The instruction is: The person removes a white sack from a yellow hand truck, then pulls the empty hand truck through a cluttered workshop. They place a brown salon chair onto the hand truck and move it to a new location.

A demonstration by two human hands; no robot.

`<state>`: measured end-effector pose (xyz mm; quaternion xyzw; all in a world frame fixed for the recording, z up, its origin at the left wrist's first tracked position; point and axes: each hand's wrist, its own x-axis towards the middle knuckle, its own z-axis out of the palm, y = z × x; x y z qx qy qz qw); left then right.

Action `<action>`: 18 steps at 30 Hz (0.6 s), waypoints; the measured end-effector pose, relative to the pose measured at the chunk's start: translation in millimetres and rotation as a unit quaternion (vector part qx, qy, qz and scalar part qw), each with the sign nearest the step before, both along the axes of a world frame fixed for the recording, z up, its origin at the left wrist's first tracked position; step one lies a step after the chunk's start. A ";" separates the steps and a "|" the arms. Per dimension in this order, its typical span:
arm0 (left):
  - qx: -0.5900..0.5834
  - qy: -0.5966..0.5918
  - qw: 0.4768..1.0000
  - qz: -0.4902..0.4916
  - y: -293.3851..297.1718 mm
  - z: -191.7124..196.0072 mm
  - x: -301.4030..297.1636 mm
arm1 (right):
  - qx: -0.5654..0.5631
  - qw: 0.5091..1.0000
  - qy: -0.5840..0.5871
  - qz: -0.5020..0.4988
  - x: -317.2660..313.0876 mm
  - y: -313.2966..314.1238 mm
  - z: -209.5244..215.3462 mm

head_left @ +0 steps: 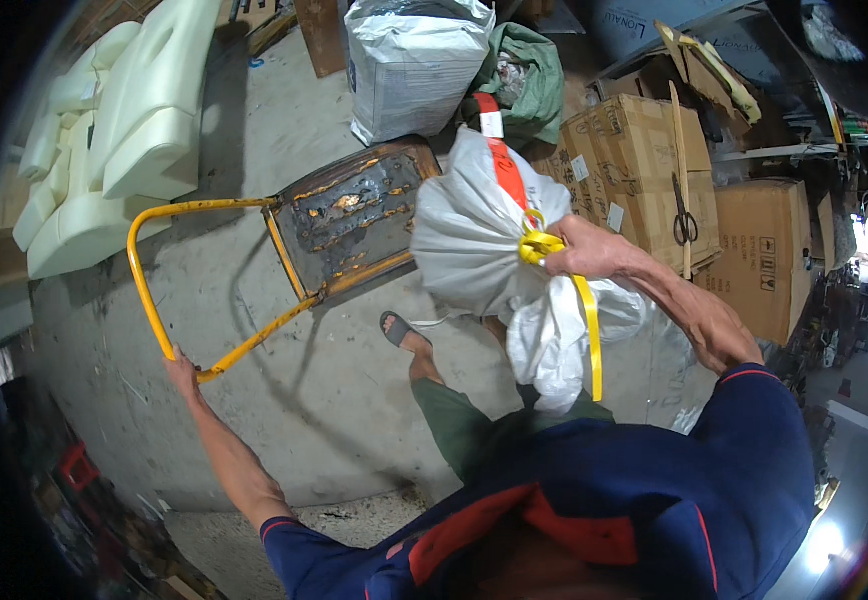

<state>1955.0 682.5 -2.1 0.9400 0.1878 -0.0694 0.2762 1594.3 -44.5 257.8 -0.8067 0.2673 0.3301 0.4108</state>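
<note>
My left hand [183, 372] is closed round the bent yellow handle [144, 285] of a platform trolley, whose dark, worn deck [359, 215] shows flaking orange paint. With my right hand [591, 248] I grip the gathered neck of a big white sack [474, 235], where a yellow strap [592, 340] is tied; the strap's loose end hangs down. A red and white tag strip [502, 165] lies over the sack. The sack's crumpled white top [559, 345] flops toward me below my hand. Its body overlaps the deck's right end; whether it rests there or hangs, I cannot tell.
Beyond the deck stand a full white bag [414, 75] and a green sack [529, 85]. Cardboard boxes [634, 180] are stacked at the right, with scissors [685, 212] by a wooden strip. Cream foam pieces [124, 130] lie at the far left on the concrete floor [254, 430].
</note>
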 end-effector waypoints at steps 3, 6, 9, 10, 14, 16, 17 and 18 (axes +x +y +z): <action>0.024 -0.016 1.000 0.009 8.7 -6.2 3.8 | -0.054 0.997 0.029 0.048 -21.2 -37.3 -29.2; 0.083 -0.048 0.995 -0.012 16.1 -7.0 5.7 | -0.095 0.989 0.057 0.100 -28.5 -104.5 -61.0; 0.038 -0.014 0.999 0.013 14.9 -3.0 5.4 | -0.160 0.976 0.091 0.113 -26.0 -176.3 -112.4; 0.034 -0.006 0.999 0.015 12.4 -1.2 3.0 | -0.154 0.976 0.104 0.109 -22.0 -200.5 -132.2; 0.018 -0.028 0.999 0.011 0.5 7.8 -2.9 | -0.281 0.943 0.118 0.136 -8.7 -262.5 -228.4; 0.035 -0.018 0.998 0.049 -3.3 11.5 -5.5 | -0.338 0.926 0.063 0.157 5.5 -282.5 -271.0; 0.036 -0.024 0.999 0.024 -5.0 12.9 -5.8 | -0.342 0.923 0.044 0.169 9.9 -289.0 -286.5; 0.053 -0.024 0.998 0.023 -5.5 15.2 -6.8 | -0.377 0.909 0.040 0.174 16.4 -295.1 -294.6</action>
